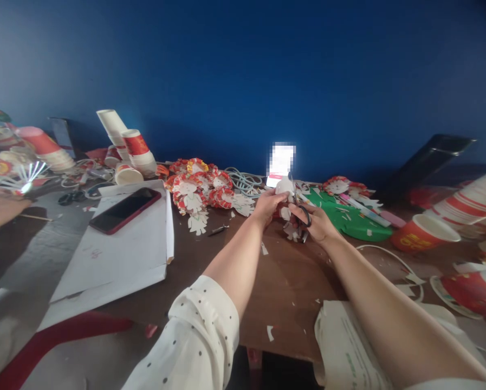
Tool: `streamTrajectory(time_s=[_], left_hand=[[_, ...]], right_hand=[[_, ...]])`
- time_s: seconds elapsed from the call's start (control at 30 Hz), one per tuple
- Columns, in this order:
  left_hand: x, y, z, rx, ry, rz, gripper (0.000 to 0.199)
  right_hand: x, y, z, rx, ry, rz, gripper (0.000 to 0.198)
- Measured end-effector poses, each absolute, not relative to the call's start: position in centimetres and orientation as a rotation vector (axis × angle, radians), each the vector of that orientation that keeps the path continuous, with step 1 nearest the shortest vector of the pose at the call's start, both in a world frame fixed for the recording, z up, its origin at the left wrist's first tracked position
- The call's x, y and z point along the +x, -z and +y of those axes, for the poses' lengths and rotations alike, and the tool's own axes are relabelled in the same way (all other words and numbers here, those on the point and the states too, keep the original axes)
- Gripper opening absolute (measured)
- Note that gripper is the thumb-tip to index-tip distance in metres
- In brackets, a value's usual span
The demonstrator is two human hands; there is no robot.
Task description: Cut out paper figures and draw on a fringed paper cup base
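Note:
My left hand is closed on a cut white paper cup, held above the table. White cut paper hangs below the hands, but where it joins the cup is hard to see. My right hand is closed round scissors, whose black handle loop shows at the fingers. The blades are mostly hidden between the hands and the paper. Left of my hands lies a heap of red and white cut paper-cup pieces. A lit phone stands behind the cup.
A phone lies on white sheets. Paper cups are stacked at the left and right. A green sheet holds pens and scraps. Another person's hand is at far left. A blue wall rises behind.

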State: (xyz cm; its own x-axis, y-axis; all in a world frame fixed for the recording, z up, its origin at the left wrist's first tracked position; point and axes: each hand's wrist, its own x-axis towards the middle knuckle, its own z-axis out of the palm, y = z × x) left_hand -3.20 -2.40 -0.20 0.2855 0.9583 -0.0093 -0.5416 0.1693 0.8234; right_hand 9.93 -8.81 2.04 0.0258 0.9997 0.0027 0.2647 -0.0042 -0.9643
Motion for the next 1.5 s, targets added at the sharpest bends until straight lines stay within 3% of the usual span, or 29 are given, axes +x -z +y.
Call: streamTrajectory(time_s=[1.5], left_hand=[[-3.0, 0.6, -1.9, 0.788, -1.224, 0.618, 0.024]], right_hand=[[9.8, -1.9, -8.6, -1.406, -0.957, -1.435, 0.053]])
